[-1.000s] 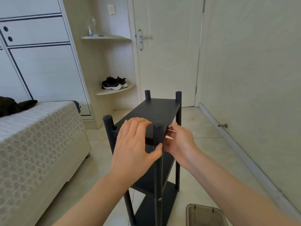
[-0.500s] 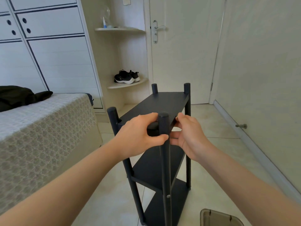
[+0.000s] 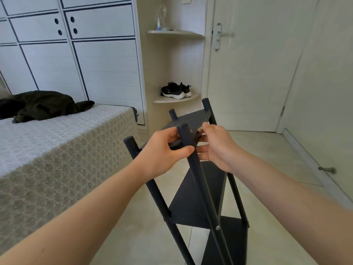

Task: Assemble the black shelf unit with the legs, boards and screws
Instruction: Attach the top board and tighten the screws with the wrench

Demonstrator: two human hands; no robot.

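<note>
The shelf (image 3: 198,197) stands on the floor (image 3: 267,153) just beside the bed (image 3: 57,146), leaning in this view, with three boards set between four legs. The left hand (image 3: 162,152) is clamped on the near corner: its thumb is curled across the front of the near leg (image 3: 193,165), and its other fingers (image 3: 172,138) are folded over the edge of the top board (image 3: 193,119) behind it. The right hand (image 3: 219,148) comes in from the other side of that same leg. There's a small silver piece, seemingly a screw (image 3: 200,128), pinched between thumb and forefinger right at the board's right edge. The right hand's lower fingers lie nearly straight below the board, reaching to the leg. The hands almost meet there, the left thumb tip just beside those fingertips. Lower down the leg, a silver screw head (image 3: 217,227) shows at the middle board. Behind, shoes (image 3: 174,90) sit on a corner ledge beside the door (image 3: 248,73), and a dark garment (image 3: 44,106) lies on the bed.
</note>
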